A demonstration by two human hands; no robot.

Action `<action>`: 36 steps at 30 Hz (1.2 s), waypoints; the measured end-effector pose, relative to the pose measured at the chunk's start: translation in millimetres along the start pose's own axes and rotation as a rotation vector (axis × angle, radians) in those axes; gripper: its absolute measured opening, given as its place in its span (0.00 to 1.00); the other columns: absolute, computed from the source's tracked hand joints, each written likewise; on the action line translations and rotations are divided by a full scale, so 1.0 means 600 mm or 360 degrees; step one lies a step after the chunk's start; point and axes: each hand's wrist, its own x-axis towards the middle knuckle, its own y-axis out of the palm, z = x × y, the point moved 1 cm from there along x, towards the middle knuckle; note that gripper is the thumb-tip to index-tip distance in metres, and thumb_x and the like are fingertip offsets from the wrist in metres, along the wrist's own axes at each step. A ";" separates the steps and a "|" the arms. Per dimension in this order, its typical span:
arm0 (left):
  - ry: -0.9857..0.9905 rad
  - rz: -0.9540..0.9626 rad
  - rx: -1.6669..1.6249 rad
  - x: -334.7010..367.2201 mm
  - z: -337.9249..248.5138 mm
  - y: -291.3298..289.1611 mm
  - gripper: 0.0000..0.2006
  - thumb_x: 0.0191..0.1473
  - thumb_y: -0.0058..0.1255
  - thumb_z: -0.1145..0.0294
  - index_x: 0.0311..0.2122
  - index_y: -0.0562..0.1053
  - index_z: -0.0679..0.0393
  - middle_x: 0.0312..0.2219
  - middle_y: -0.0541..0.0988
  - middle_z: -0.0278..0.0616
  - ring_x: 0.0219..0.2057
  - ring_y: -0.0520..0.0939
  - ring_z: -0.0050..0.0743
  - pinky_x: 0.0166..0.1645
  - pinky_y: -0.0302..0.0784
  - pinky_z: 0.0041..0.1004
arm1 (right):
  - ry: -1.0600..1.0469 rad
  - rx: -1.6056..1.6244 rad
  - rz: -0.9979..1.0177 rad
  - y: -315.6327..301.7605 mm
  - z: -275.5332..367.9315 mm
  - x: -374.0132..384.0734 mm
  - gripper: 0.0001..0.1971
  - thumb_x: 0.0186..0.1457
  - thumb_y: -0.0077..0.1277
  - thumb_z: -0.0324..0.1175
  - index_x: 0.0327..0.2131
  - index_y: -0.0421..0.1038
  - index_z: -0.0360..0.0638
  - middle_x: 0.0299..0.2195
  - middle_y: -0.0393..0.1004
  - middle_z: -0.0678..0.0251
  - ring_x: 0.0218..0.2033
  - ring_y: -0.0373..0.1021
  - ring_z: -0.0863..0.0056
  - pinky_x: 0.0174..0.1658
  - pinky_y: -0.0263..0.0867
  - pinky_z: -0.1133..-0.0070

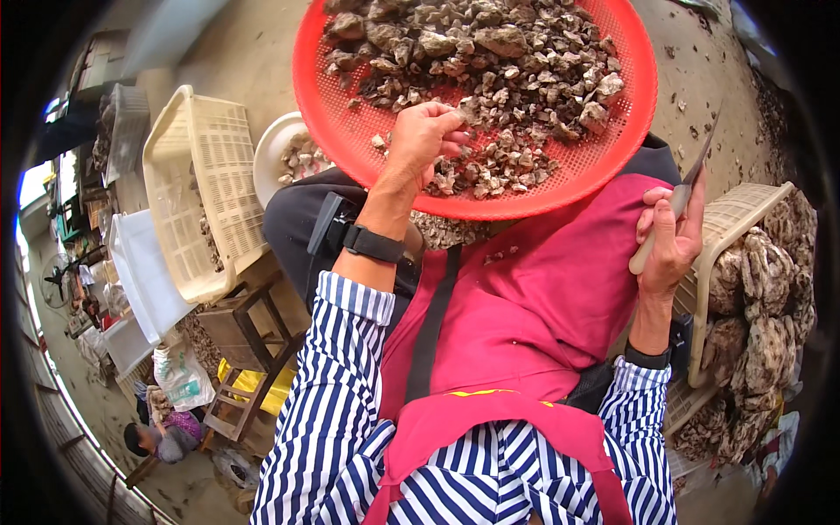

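A round red perforated basket [317, 131] rests across my lap, holding rough brown-grey chunks [503, 39] at its far side and smaller crumbled pieces [503, 166] nearer me. Over its near left part is my left hand [426, 140], fingers closed in a pinch; a small greyish bit seems to be at the fingertips, too blurred to name. My right hand [672, 229] is off the basket's right side, wrapped round the pale handle of a knife [681, 199]. The narrow dark blade points up and away from me.
A cream plastic crate [223, 175] and a white bowl of pale chunks [269, 157] stand at the left. A wooden stool [241, 337] is behind them. Another cream crate [713, 236] at the right is heaped with large wrinkled brown lumps [761, 289]. Someone sits at the far lower left.
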 end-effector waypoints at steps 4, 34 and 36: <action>0.0027 0.0289 -0.0492 -0.021 -0.006 0.004 0.03 0.52 0.49 0.75 0.33 0.70 0.61 0.28 0.77 0.40 0.29 0.81 0.33 0.28 0.78 0.24 | -0.0019 -0.0038 0.0015 0.000 0.000 0.001 0.29 0.57 0.38 0.24 0.61 0.42 0.38 0.29 0.68 0.67 0.20 0.60 0.88 0.24 0.61 0.89; 0.0596 0.0571 -0.0268 -0.221 -0.019 0.071 0.13 0.49 0.44 0.86 0.41 0.72 0.66 0.43 0.72 0.41 0.45 0.73 0.24 0.52 0.68 0.24 | 0.0497 0.0303 0.0594 0.132 0.029 -0.051 0.34 0.53 0.49 0.26 0.62 0.46 0.47 0.25 0.67 0.75 0.19 0.61 0.91 0.20 0.59 0.91; 0.0493 0.0560 -0.0264 -0.234 -0.028 0.067 0.14 0.49 0.46 0.84 0.43 0.71 0.65 0.43 0.73 0.41 0.45 0.73 0.23 0.51 0.68 0.24 | 0.0505 0.0305 0.0612 0.135 0.038 -0.056 0.34 0.53 0.47 0.24 0.62 0.46 0.44 0.30 0.67 0.74 0.23 0.61 0.91 0.24 0.59 0.92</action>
